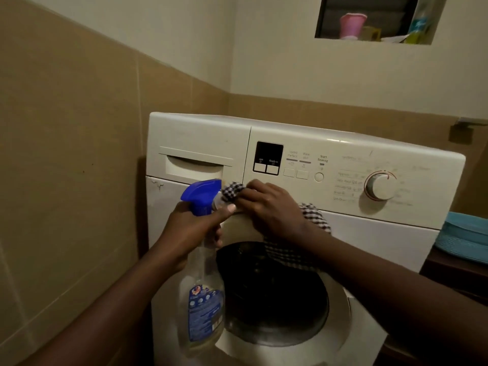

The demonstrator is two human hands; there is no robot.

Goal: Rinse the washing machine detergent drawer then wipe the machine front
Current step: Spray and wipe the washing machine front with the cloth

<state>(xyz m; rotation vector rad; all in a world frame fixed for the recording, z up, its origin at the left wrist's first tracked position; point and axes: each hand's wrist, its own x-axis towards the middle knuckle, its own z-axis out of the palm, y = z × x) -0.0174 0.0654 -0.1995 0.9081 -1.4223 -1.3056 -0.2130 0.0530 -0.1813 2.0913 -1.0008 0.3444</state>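
Both hands busy. Left hand [195, 228] wrapped around the neck of the spray bottle [202, 286], fingers closed on it, thumb stretched toward the nozzle; blue trigger head at 12 o'clock of the fist, clear body hanging down at 6. Right hand [269, 210] pinches a bunched end of the checked cloth [314, 220] right at the nozzle, rest of the cloth trailing under the wrist toward 4 o'clock over the door [274, 294].

Drawer [198, 159] sits closed in its slot, at 11 o'clock from the hands, flush with the panel. My read: rinse part looks finished or skipped, and this is the wipe step, wetting the cloth before it goes on the front. Can't tell if any spray is coming out.

Next move needs: bottle out of the way or parked, cloth flattened into a pad, then strokes across the panel [343, 165] and down around the door. Go easy near the dial [380, 186] and buttons [295, 173] at 2 o'clock, a wet cloth could press something.

Surroundings: tiled wall [79, 128] tight on the machine at 9 o'clock, little room on that side. Blue basin [464, 236] at 3 o'clock just beside the cabinet. Wall niche [375, 19] at 1 o'clock with a pink cup [351, 25], well clear.
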